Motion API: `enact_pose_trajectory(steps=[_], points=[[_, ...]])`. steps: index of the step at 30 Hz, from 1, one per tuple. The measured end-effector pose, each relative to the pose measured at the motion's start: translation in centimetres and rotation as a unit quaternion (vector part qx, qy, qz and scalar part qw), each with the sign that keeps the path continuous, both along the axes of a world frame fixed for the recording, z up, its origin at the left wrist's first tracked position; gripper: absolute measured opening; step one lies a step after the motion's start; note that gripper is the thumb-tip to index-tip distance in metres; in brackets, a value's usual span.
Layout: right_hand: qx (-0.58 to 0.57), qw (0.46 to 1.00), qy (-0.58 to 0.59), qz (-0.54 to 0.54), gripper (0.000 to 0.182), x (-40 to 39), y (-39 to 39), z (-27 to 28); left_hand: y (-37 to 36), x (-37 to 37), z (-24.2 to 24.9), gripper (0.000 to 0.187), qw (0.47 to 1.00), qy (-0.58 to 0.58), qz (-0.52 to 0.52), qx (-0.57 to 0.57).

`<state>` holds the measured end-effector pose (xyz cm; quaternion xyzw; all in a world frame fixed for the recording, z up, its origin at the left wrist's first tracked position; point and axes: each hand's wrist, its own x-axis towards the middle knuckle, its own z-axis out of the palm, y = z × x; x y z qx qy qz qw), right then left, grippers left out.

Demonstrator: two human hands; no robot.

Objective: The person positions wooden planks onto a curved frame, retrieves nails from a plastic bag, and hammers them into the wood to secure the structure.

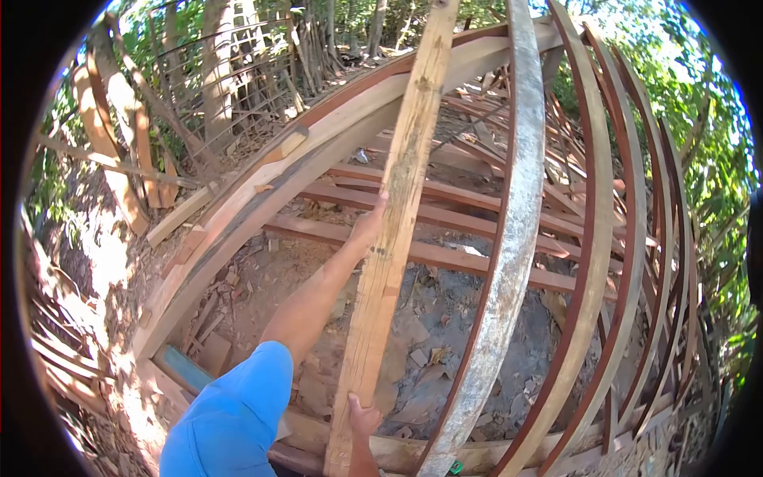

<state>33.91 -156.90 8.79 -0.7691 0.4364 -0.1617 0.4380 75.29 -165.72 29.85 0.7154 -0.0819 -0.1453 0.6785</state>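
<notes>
Big wood frame (354, 99) | whitish curved beam (520, 199) | long flat plank (401, 207) left of that beam, slanting over the frame | left hand (372, 222): grip on plank's left edge, higher up | right hand (364, 416): grip on its right edge, low

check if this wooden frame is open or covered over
Open: the littered ground shows through between the held plank and the curved beams.

a bright blue sleeve (226, 421)
short and plain, it ends above the elbow, leaving forearm and hand (373, 222) bare.
</notes>
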Motion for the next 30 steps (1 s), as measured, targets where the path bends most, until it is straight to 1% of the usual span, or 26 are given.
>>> enact_pose_trajectory(steps=[1,4,6,10,12,13,14,15,16,17,18,19,20,21,22,23,24,25,26,27,28,30], points=[[-0.003,1.0,-0.028,-0.006,0.069,0.2,-0.1,-0.2,0.1,-0.1,0.4,0.102,1.0,0.0,0.002,0.003],[-0.002,0.999,-0.041,-0.007,0.068,0.3,0.0,-0.1,0.1,-0.6,0.6,0.099,1.0,0.0,0.001,0.013],[-0.031,0.999,-0.015,-0.011,0.072,0.2,0.1,-1.2,0.5,-2.0,2.1,0.097,1.0,-0.009,0.001,0.015],[-0.057,0.998,-0.011,-0.015,0.075,0.1,0.3,-3.8,0.3,-1.3,1.0,0.093,1.0,-0.006,-0.009,-0.004],[-0.041,0.999,0.004,-0.006,0.076,0.2,0.2,-2.8,0.4,-2.2,2.3,0.091,1.0,-0.003,-0.009,0.002],[-0.031,0.999,0.014,-0.003,0.077,0.2,0.1,-2.2,0.6,-2.6,2.8,0.091,1.0,-0.002,-0.025,-0.019],[-0.054,0.998,0.036,-0.001,0.077,-0.1,0.1,-2.6,0.8,-3.1,3.1,0.09,0.998,0.004,-0.039,-0.039],[-0.075,0.995,0.06,0.002,0.078,-0.1,0.1,-3.9,1.1,-3.4,3.3,0.09,0.997,0.011,-0.052,-0.056],[-0.092,0.992,0.087,0.006,0.079,-0.3,0.4,-5.1,1.2,-3.6,3.2,0.091,0.997,-0.008,-0.048,-0.053],[-0.09,0.993,0.069,0.01,0.082,-0.4,0.4,-5.7,1.4,-3.6,3.0,0.092,0.998,-0.023,-0.044,-0.047],[-0.084,0.995,0.057,0.013,0.085,-0.5,0.2,-6.9,1.9,-3.4,2.6,0.093,0.995,-0.057,-0.041,-0.067],[-0.029,0.986,0.132,0.1,0.092,-0.6,-0.4,-8.7,3.0,-4.4,1.9,0.094,0.993,-0.077,-0.039,-0.081],[-0.141,0.968,0.194,0.08,0.095,-0.7,0.6,-12.6,5.3,-7.8,3.7,0.093,0.999,-0.031,-0.013,-0.005],[-0.207,0.961,0.173,0.065,0.091,-0.7,0.6,-12.8,7.0,-7.6,-0.8,0.089,0.998,-0.045,0.033,-0.008],[-0.275,0.948,0.155,0.046,0.087,-0.6,0.6,-12.8,9.8,-9.8,-1.6,0.081,1.0,-0.008,0.027,-0.013],[-0.341,0.929,0.139,0.024,0.084,-0.5,0.6,-12.7,12.0,-13.9,-3.3,0.067,0.994,-0.025,0.091,-0.061],[-0.236,0.967,0.094,0.02,0.08,-0.1,0.2,-9.4,14.7,-18.2,-6.5,0.067,0.996,0.015,0.081,-0.043],[-0.083,0.983,0.131,0.094,0.072,0.1,-0.9,-7.2,17.8,-22.0,-9.7,0.067,0.996,0.04,0.069,-0.032],[-0.077,0.994,0.056,0.051,0.066,0.2,-0.6,-5.4,21.1,-26.3,-12.8,0.068,0.996,0.063,0.059,-0.023],[-0.078,0.996,-0.031,0.003,0.062,1.3,-0.8,-3.6,23.9,-30.7,-16.8,0.055,0.993,0.108,0.039,0.031],[-0.058,0.997,-0.041,-0.005,0.061,1.7,-0.7,-2.7,26.9,-35.5,-22.5,0.043,0.987,0.142,0.017,0.079],[-0.022,0.998,-0.059,-0.013,0.06,1.6,-0.3,-1.7,30.2,-44.0,-29.1,0.063,0.975,0.132,-0.069,0.167]])
